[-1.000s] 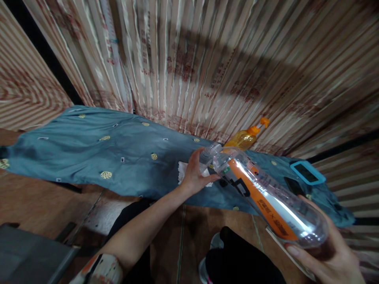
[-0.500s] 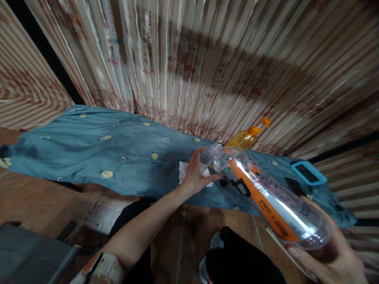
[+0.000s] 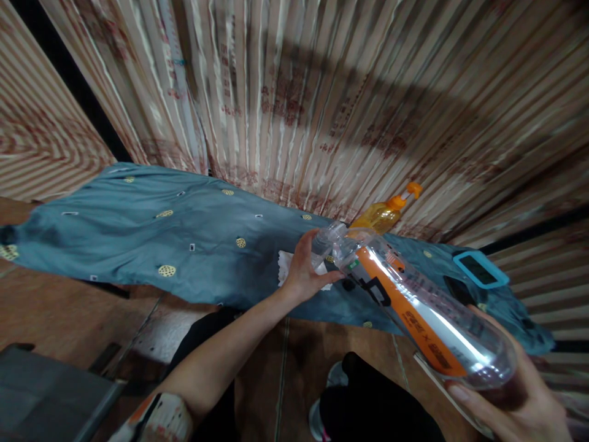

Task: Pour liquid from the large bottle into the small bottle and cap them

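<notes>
My right hand (image 3: 515, 402) grips the base of a large clear plastic bottle (image 3: 423, 307) with an orange label, tipped so its neck points away and down. Its mouth meets a small clear container (image 3: 324, 239) that my left hand (image 3: 301, 273) holds on the blue-green cloth (image 3: 184, 233). A white lacy napkin (image 3: 284, 267) lies under my left hand. Whether liquid is flowing is not visible.
An amber bottle with an orange pump (image 3: 384, 215) stands behind against the striped curtain (image 3: 299, 92). A phone in a turquoise case (image 3: 481, 268) and a dark object (image 3: 453, 288) lie on the cloth at right. A grey surface (image 3: 41, 399) sits at lower left.
Almost nothing differs; the large bottle and my right hand have drifted slightly right and down, and the view shifted a little.
</notes>
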A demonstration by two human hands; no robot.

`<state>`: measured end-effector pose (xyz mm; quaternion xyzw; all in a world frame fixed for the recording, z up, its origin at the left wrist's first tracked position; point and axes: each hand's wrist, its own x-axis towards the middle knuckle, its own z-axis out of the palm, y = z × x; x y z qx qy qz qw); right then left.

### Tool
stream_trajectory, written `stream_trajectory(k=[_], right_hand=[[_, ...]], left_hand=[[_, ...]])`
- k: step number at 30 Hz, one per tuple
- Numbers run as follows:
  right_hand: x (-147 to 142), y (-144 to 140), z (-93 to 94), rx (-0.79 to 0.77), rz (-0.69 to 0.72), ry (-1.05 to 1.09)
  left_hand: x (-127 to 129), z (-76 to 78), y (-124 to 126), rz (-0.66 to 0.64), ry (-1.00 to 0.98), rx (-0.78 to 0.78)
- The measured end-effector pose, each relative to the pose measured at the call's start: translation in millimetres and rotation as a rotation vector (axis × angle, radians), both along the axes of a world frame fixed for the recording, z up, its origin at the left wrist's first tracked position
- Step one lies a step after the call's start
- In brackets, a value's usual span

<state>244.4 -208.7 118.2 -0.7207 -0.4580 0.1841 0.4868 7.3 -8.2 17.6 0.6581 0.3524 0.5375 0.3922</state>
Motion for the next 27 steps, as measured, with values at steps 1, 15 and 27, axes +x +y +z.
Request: stream_trajectory(k=[1,15,27], right_hand=[[1,-1,0.0,0.004,-0.003,0.002],[0,-1,-2.2,0.037,-0.029,-0.045],[2,-1,-1.6,0.034,-0.012,-0.061]], left_hand=[[0,0.0,0,0.002,0.002,0.001],[1,-4.0,1,-0.001,-0.003,0.008],[1,-4.1,2,-0.006,0.002,0.012]])
